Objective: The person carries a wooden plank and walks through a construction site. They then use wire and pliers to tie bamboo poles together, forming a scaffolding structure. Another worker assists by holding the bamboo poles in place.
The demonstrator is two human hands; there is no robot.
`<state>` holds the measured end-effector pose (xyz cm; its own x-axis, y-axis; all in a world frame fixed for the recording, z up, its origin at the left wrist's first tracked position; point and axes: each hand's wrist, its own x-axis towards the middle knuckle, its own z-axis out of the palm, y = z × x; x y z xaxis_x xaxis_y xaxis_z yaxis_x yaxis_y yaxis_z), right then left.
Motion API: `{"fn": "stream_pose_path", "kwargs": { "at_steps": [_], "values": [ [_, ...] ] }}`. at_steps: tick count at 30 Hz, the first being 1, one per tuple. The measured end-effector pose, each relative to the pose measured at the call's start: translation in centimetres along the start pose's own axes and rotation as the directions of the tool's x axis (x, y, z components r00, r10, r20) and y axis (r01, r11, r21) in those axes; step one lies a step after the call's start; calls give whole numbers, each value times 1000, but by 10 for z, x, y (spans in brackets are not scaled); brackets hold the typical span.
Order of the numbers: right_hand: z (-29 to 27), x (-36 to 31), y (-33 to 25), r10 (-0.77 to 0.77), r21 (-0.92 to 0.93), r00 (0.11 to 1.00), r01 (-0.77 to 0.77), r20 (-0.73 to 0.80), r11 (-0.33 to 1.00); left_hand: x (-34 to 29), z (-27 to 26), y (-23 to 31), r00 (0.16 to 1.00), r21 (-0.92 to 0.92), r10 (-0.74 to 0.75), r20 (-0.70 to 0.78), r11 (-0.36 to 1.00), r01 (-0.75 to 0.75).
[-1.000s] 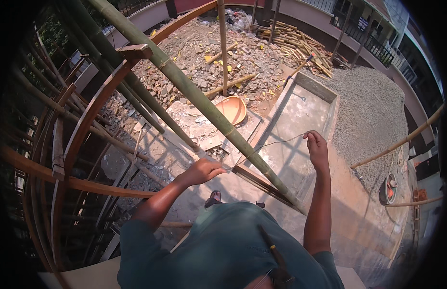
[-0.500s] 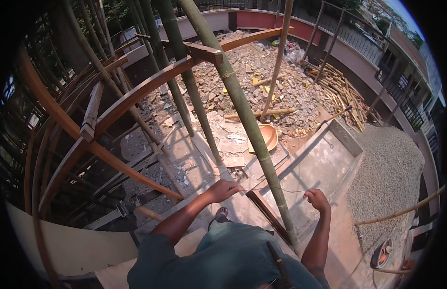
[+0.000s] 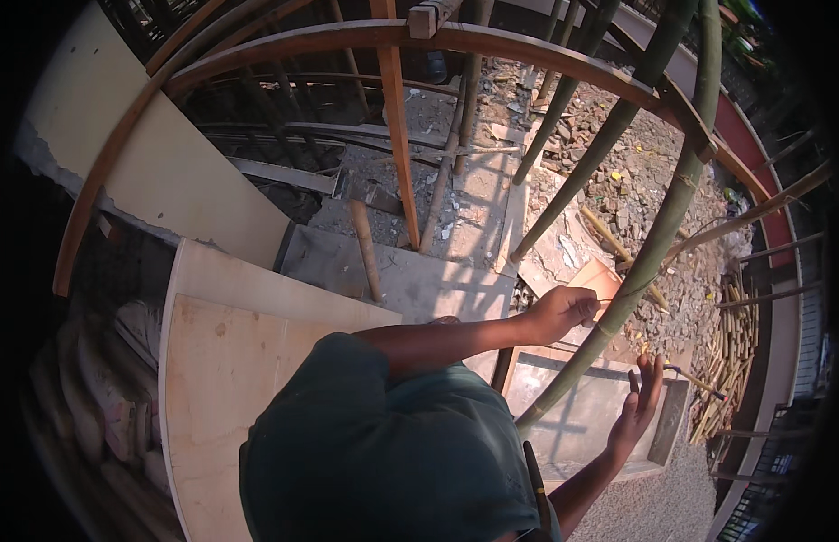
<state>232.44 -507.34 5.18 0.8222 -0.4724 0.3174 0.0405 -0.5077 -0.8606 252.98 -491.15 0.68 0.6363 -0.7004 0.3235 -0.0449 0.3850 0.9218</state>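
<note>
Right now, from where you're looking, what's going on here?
A person's left hand appears to pinch a thin wire beside a slanting green bamboo pole. Their right hand is on the other side of the pole, open and apparently holding nothing. The pole's lower part crosses in front of a shallow rectangular trough; an orange basin and rubble lie beyond.

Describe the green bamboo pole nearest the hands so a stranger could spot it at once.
Find the shallow, grey, rectangular basin, lower right. A long, round green bamboo pole slants from across it toward the top right, passing between the left hand and right hand in view. It alone overlaps the basin; the other slanting green bamboo poles end farther left.
</note>
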Motion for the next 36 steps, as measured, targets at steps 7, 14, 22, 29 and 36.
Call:
{"fn": "stream_pose_path", "kwargs": {
  "at_steps": [7, 14, 22, 29, 36],
  "values": [
    [48, 7, -19, 58, -216, 977, -13, 204, 976, -7, 20, 41, 972, -113, 236, 5, 966, -234],
    [15, -72, -9, 325, -419, 869, -154, 373, 895, -97, -16, 34, 945, 581, -83, 315, 804, -123],
    [32, -26, -18, 359, -386, 899, -247, 250, 889, -54, -32, -5, 890, 576, -151, 429, 805, -141],
    [-15, -15, -4, 231, -472, 970, -168, 78, 866, -50, -55, -26, 850, 723, -286, 443, 675, -149],
    [25, -16, -10, 458, -154, 703, -452, 544, 878, -47, -91, -68, 881, 771, -329, 339, 634, -60]
  ]
}}
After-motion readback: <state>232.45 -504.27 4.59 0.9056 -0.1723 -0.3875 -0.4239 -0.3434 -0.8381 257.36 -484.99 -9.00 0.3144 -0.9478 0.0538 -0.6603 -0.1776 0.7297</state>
